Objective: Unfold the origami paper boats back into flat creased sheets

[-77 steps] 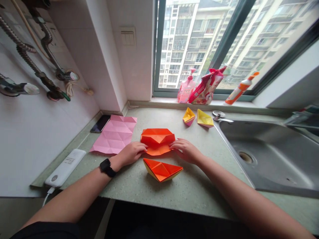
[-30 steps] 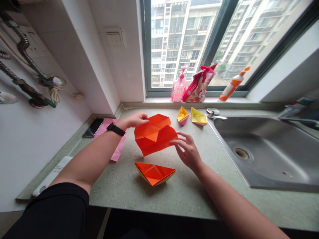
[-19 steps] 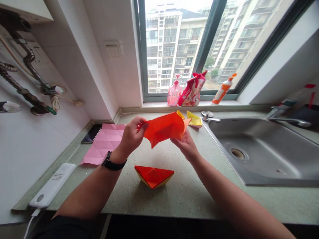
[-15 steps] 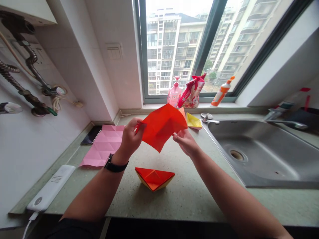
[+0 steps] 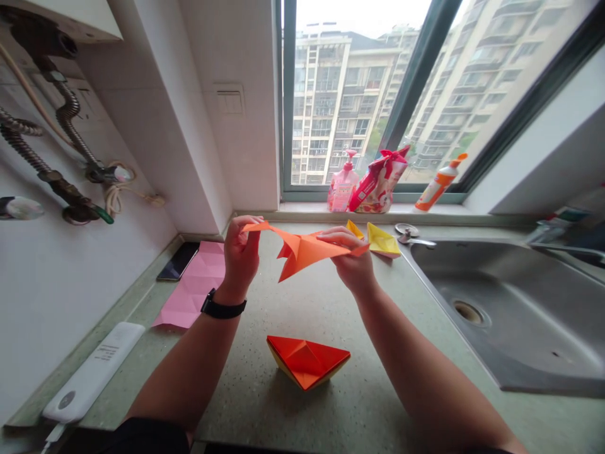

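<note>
An orange sheet of paper (image 5: 309, 249), creased and bent, hangs in the air above the counter between both hands. My left hand (image 5: 242, 252) pinches its left corner, fingers closed. On the opposite side my right hand (image 5: 352, 255) grips the paper, its fingers over the top and partly hidden by it. Below, nearer to me, a folded red-orange paper boat (image 5: 307, 360) with a yellowish underside rests on the counter. Past my right hand sit a yellow paper boat (image 5: 384, 241) and a smaller orange-yellow folded piece (image 5: 354, 229), partly covered by the hand.
A creased pink sheet (image 5: 193, 287) lies at the left beside a black phone (image 5: 178, 261). A white power bank (image 5: 94, 372) with a cable is nearer the front. The steel sink (image 5: 529, 302) lies right. A pink pump bottle (image 5: 344, 186) stands on the windowsill.
The orange sheet has turned from facing me broadly to nearly edge-on, its middle now bent downward. My right hand has moved up over its edge. The view has shifted slightly.
</note>
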The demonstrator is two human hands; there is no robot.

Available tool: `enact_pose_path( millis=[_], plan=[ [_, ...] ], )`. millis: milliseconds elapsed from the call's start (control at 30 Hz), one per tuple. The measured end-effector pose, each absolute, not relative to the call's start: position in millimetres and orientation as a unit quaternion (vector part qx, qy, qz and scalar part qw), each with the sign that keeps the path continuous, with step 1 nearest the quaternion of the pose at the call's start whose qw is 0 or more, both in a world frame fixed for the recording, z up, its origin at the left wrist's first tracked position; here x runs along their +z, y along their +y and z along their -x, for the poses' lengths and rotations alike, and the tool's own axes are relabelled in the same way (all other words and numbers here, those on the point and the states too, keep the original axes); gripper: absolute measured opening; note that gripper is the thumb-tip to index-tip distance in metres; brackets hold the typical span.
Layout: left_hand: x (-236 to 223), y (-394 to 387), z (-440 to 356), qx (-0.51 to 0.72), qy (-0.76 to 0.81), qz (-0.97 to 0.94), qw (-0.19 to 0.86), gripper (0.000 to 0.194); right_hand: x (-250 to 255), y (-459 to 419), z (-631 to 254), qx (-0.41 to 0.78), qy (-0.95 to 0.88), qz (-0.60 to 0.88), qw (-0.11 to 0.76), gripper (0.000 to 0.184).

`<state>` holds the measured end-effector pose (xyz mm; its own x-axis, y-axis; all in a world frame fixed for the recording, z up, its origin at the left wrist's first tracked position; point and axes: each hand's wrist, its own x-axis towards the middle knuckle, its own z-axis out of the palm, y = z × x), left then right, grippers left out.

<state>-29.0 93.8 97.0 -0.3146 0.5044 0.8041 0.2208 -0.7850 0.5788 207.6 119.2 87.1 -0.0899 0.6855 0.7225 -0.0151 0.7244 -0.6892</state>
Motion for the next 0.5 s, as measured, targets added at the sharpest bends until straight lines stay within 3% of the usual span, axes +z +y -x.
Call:
enact_pose_path(
  millis=[500],
  plan=[
    [99,92,24,0.758,0.311,-0.568,0.081,0.026,101,107,-212,0.225,-0.690,0.240,0.645,0.016]
  ],
)
